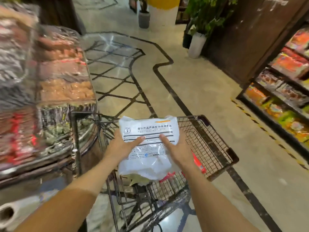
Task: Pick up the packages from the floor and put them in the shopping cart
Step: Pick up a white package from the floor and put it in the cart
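A white plastic package (148, 129) with printed black text hangs over the wire shopping cart (214, 144) in the head view. My left hand (123, 144) grips its left edge, thumb lying on top. My right hand (173, 148) grips the right edge, thumb also on top. The fingers of both hands are hidden under the package. Inside the cart, below the package, lie a red item (198, 162) and some other wrapped goods (138, 180), partly hidden.
A display stand (55, 84) heaped with wrapped snacks stands close on the left, touching the cart's left side. Shelves of bright packets (284, 104) run along the right. Tiled floor (192, 84) stretches ahead, with potted plants (199, 42) at the far end.
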